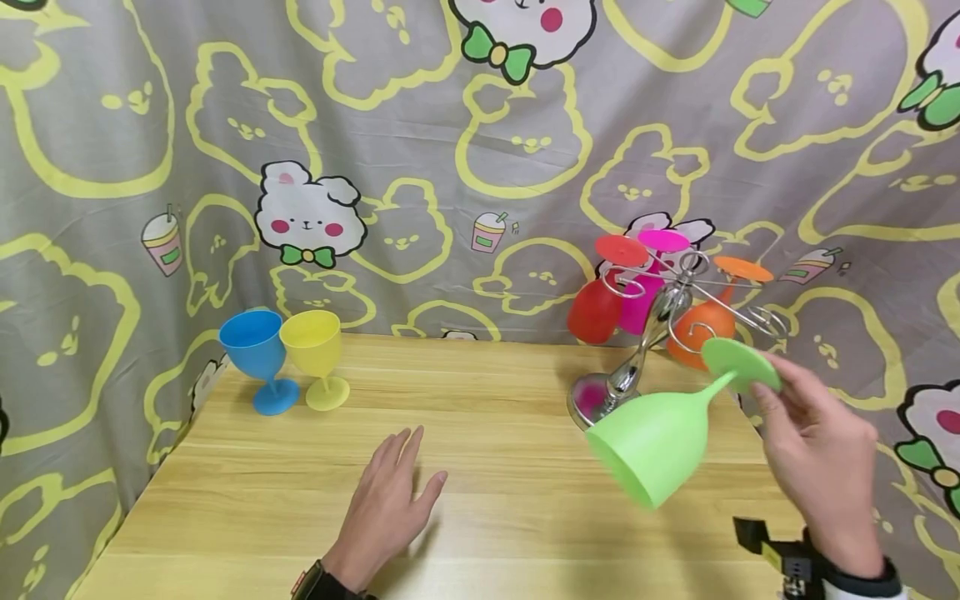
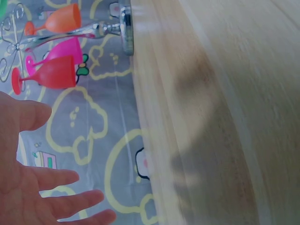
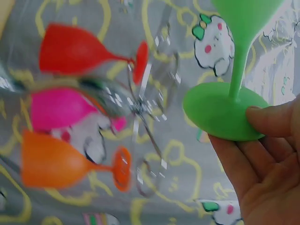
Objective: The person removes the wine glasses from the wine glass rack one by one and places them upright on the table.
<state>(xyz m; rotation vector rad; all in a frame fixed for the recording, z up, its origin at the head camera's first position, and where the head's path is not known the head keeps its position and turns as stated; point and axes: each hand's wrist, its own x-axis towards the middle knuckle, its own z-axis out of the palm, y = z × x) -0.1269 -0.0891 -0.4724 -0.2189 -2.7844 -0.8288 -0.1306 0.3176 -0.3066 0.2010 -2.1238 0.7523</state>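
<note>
My right hand pinches the round base of a green goblet between thumb and fingers, its bowl tipped mouth-down toward the left. In the right wrist view the thumb lies on top of the green base, with fingers beneath. Just behind the goblet stands a chrome glass rack with curled wire arms. Upside down from it hang a red goblet, a magenta goblet and an orange goblet. My left hand hovers low over the table with fingers extended, holding nothing.
A blue goblet and a yellow goblet stand upright side by side at the back left of the wooden table. A patterned grey curtain hangs behind the table and along both sides.
</note>
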